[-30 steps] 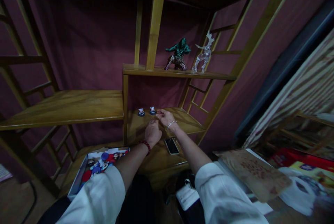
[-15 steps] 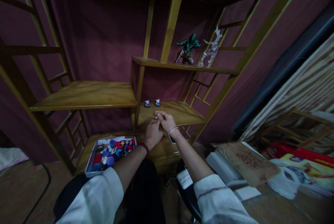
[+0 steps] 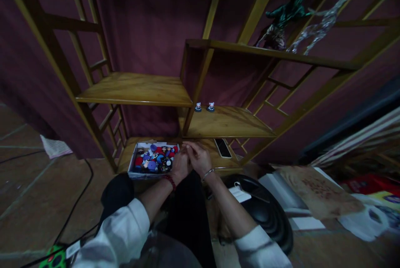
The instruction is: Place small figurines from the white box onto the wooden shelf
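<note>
Two small figures, one (image 3: 198, 107) by the upright post (image 3: 200, 89) and the other (image 3: 211, 107) just to its right, stand upright and apart near the back of the middle shelf (image 3: 231, 123). Going by how things lie, these two look like the finished part of the work. What seems to be left is far more: the open box (image 3: 144, 175) on the bottom shelf (image 3: 125, 157) is crowded with toys (image 3: 152, 165) in red, blue, purple and black, heaped at all angles, too small and dim to count. I would judge it an early stage. The left hand (image 3: 181, 165), just beside the right end of the box, and the right hand (image 3: 200, 159) come together in front of that shelf, fingers bent inward and overlapping. Whether something is pinched between them I cannot tell, since the fingers hide the gap; if there is a piece there, it is not yet set down. A phone (image 3: 223, 148) lies to the right of the hands. On the upper shelf (image 3: 315, 59) stand a green statue (image 3: 286, 16) and a clear deer (image 3: 321, 24), both apparently outside the present work.
</note>
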{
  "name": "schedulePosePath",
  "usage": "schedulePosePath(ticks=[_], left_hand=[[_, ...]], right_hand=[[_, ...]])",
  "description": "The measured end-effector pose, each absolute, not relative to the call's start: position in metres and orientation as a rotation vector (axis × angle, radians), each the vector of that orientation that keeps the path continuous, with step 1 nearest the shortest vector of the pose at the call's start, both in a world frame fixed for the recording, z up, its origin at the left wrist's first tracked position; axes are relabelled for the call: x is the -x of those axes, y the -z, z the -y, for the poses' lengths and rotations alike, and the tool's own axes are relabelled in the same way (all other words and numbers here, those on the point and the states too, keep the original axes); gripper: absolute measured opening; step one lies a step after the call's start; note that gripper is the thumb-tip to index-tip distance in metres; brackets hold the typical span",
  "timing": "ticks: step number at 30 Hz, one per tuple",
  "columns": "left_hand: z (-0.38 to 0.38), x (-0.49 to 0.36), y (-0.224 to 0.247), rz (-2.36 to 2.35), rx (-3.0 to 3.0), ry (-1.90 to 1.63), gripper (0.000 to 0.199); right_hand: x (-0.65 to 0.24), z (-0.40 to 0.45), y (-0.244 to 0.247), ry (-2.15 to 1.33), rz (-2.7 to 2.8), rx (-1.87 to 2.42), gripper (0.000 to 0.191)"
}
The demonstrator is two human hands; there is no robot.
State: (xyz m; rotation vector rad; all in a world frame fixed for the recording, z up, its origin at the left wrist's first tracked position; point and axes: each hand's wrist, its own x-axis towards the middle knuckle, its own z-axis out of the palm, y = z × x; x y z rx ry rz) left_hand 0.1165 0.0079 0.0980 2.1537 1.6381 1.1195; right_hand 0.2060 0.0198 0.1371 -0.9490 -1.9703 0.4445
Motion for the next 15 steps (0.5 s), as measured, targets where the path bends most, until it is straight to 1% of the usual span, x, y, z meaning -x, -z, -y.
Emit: schedulePosePath(ticks=[7, 11, 15], left_hand=[[0.008, -0.067, -0.045, -1.865, -1.981, -0.717, 0.026], [0.011, -0.042, -0.027, -1.974, -1.932, -0.515, 0.03], [0.012, -0.018, -0.016, -2.123, -1.799, -0.253, 0.028]], right_hand=[[-0.157, -0.025, -0.071, -0.638, 2.133, 1.093, 0.025], [-0.142, -0.035, -0.041, -0.688, 2.247, 1.242, 0.025], [-0.137, -0.043, -0.021, -0.676, 2.321, 1.403, 0.029]])
